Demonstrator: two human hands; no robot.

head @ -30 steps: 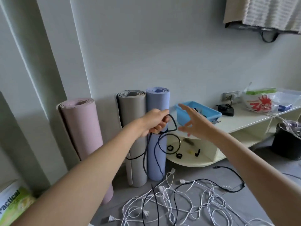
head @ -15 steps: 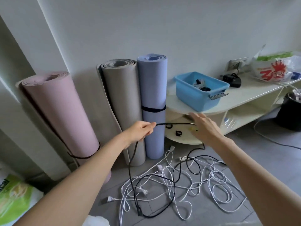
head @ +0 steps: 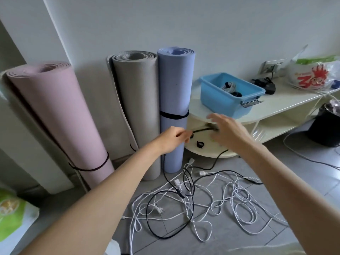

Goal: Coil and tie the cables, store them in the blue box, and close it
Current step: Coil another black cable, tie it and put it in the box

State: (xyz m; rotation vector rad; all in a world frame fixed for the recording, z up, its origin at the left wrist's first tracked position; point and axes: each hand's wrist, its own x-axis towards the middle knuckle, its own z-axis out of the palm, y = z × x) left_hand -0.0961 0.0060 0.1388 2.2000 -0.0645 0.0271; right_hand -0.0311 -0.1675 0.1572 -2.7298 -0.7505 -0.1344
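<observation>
Sitting lidless, the blue box [head: 222,100] holds coiled cables [head: 230,87].

Three rolled mats [head: 135,111] (upright), one blue box [head: 217,97], two hands [head: 172,139], one black bin [head: 325,126].

A room in a home, used partly for storage.
Three rolled exercise mats [head: 132,107] lean on a plain wall, a low cream shelf [head: 276,109] carries a printed shopping bag [head: 312,76] beneath a wall socket [head: 272,66], and cables [head: 211,201] sprawl over the grey tiled floor [head: 303,173].
</observation>
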